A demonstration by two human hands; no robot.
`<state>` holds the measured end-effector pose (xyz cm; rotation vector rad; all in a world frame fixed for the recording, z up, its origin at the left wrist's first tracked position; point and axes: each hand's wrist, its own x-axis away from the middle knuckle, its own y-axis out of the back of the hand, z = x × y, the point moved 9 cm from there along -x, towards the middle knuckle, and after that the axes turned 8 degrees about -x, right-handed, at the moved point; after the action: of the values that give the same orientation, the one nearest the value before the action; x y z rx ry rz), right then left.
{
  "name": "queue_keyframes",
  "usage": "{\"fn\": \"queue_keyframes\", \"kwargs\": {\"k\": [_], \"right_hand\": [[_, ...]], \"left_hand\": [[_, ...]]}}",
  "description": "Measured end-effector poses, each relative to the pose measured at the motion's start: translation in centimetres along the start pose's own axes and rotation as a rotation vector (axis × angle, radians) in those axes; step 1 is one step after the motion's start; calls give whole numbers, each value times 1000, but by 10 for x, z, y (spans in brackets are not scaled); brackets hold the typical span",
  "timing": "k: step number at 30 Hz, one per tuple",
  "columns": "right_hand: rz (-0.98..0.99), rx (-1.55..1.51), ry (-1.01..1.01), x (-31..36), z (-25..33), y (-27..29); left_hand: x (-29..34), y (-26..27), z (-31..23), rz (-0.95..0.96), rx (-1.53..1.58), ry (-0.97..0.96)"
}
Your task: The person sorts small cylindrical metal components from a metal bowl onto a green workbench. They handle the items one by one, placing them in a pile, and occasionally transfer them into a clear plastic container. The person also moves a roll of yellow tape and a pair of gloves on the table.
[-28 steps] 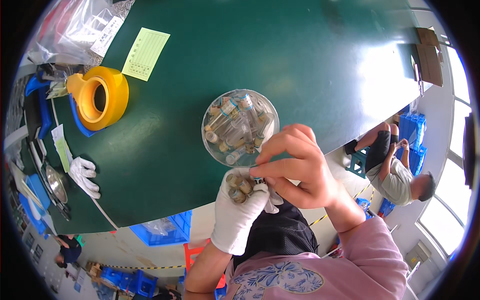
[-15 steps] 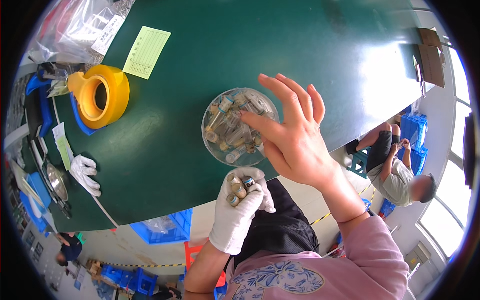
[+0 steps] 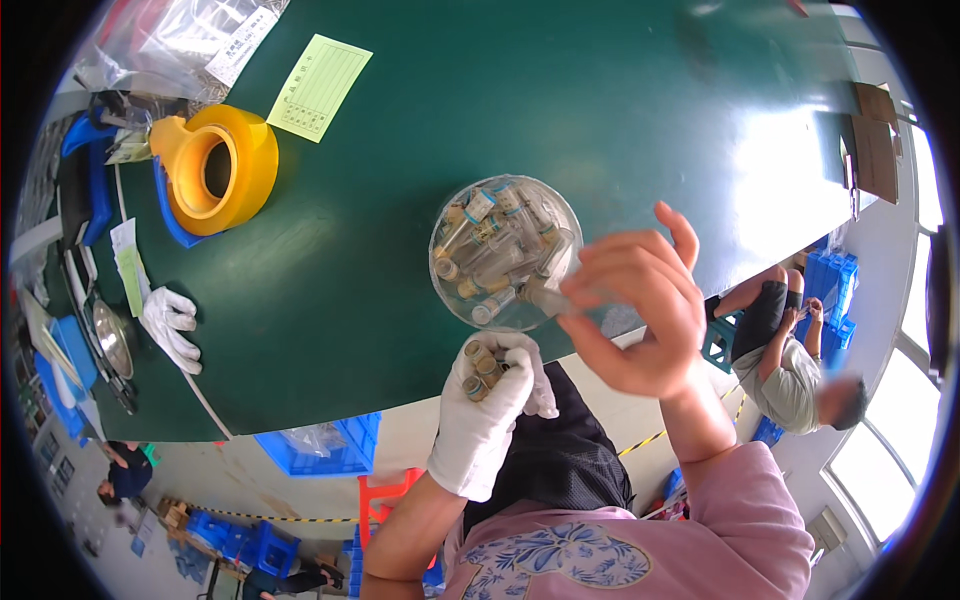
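Observation:
A round clear dish [image 3: 437, 285] stands near the table's front edge, heaped with small glass vials [image 3: 497, 262], some with blue-banded labels. My left hand [image 3: 478, 430], in a white glove, is closed around several vials [image 3: 480, 370] with their tan ends upward, just in front of the dish. Bare and partly blurred, my right hand [image 3: 645, 310] is at the dish's right side. Its thumb and forefinger pinch the end of a clear glass vial [image 3: 543, 297] at the rim.
On the green table [image 3: 340, 300] lie a yellow tape roll [image 3: 230, 165], a pale green form [image 3: 320, 88], a white glove [image 3: 172, 328] and plastic bags [image 3: 165, 50]. A blue crate [image 3: 335, 445] sits below the front edge. Another person [image 3: 790, 345] sits at the right, beyond the table.
My right hand has drawn back from over the dish toward the lower right and closed on a vial. My left hand keeps its vials. The view has shifted slightly.

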<state>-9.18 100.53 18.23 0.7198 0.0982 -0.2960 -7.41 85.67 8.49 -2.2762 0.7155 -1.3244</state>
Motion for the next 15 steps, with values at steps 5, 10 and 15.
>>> {"fn": "queue_keyframes", "kwargs": {"k": [5, 10, 15], "right_hand": [[-7, -183, 233, 25, 35, -3], [56, -264, 174, 11, 22, -6], [-28, 264, 16, -15, 3, -23]], "left_hand": [[3, 2, 3, -91, 141, 27], [6, 6, -1, -64, 211, 44], [5, 1, -2, 60, 152, 4]]}}
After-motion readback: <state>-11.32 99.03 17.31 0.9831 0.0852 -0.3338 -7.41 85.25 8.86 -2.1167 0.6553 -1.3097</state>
